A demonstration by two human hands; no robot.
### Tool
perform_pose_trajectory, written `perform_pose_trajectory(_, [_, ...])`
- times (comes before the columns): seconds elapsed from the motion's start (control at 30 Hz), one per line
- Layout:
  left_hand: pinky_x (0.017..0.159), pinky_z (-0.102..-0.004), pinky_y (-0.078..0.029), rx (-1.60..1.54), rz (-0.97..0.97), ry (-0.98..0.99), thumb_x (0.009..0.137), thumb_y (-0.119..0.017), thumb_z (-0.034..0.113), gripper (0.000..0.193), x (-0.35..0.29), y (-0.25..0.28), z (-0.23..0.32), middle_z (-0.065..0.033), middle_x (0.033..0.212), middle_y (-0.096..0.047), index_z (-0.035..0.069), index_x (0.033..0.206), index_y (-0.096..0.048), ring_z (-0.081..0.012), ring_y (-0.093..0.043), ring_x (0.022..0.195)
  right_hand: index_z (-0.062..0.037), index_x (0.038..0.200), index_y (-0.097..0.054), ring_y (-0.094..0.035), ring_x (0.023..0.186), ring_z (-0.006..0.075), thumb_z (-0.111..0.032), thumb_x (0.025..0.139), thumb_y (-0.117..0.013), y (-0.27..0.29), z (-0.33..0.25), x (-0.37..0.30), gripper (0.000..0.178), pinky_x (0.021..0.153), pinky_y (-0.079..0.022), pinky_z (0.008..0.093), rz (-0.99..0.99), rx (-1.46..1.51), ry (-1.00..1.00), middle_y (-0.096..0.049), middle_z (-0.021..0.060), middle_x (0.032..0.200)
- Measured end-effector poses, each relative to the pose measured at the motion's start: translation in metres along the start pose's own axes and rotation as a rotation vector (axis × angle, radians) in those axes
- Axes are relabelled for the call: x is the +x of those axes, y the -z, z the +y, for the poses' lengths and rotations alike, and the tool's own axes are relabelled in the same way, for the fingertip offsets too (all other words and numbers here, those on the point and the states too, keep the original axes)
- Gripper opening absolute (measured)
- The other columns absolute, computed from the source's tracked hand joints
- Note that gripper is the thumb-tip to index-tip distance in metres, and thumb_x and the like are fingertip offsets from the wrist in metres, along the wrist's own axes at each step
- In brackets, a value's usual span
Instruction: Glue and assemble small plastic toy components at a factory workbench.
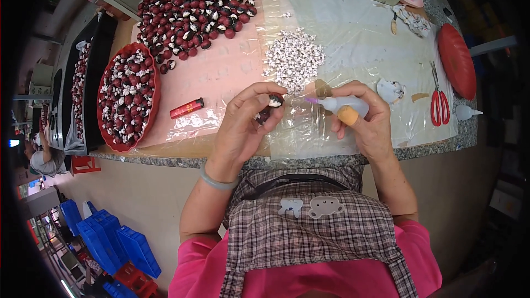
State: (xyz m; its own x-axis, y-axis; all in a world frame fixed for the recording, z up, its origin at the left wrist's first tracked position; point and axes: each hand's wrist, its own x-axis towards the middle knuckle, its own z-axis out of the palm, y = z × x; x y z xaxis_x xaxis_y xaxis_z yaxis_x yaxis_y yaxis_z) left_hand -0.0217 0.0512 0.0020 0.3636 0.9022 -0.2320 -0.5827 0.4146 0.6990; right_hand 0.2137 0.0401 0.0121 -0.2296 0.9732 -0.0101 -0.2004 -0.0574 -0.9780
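Observation:
Over the table's near middle, my left hand [249, 111] pinches a small dark red, black and white ball [275, 100] between thumb and fingers. A second dark red ball [263, 116] shows inside the same hand's curled fingers. To the right, my right hand [361, 116] is wrapped round a translucent squeeze bottle [345, 105], held on its side. Its purple nozzle tip [312, 100] points left toward the ball, a short gap away. A tan wrap covers my right thumb. Just beyond both hands lies a heap of small white pieces with dark marks [295, 58].
A large pile of red, black and white balls [193, 8] covers the back left. A red scalloped tray [157, 91] of similar balls stands left, near a red lighter [187, 108]. Red-handled scissors [439, 107], a red dish [457, 60] and another small bottle [467, 112] lie right.

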Motion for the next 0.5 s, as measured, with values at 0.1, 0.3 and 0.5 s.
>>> perform_pose_trajectory(0.1, [0.055,-0.0178,-0.038,-0.074,-0.022,0.003,0.092,-0.057,0.010,0.018,-0.001,-0.002,-0.006,-0.0083,0.083,-0.064,0.002,0.108,-0.058,-0.0059,-0.045,0.063,0.0012,0.116,-0.053,-0.061,0.063,0.0130,-0.012,0.085,-0.069,-0.003,-0.001,-0.001,0.037,0.048,-0.047,0.0205,0.095,0.051,0.002,-0.061,0.0102,0.095])
perform_pose_trajectory(0.3, [0.053,-0.0144,-0.034,0.084,0.003,-0.039,0.092,-0.059,0.013,0.028,-0.004,-0.007,-0.016,-0.0153,0.090,-0.066,0.001,0.117,-0.056,-0.0045,-0.039,0.057,0.0012,0.122,-0.050,-0.060,0.063,0.0114,-0.008,0.084,-0.069,-0.011,-0.017,-0.003,0.043,0.049,-0.046,0.0193,0.176,-0.092,0.036,-0.063,0.0113,0.097])
perform_pose_trajectory(0.5, [0.054,-0.0152,-0.034,0.144,0.015,-0.044,0.094,-0.057,0.011,0.028,-0.005,-0.010,-0.020,-0.0165,0.094,-0.067,0.000,0.119,-0.054,-0.0045,-0.039,0.059,0.0010,0.130,-0.046,-0.058,0.064,0.0093,-0.013,0.089,-0.062,-0.008,-0.017,-0.006,0.046,0.052,-0.043,0.0180,0.147,-0.371,0.249,-0.064,0.0113,0.097])
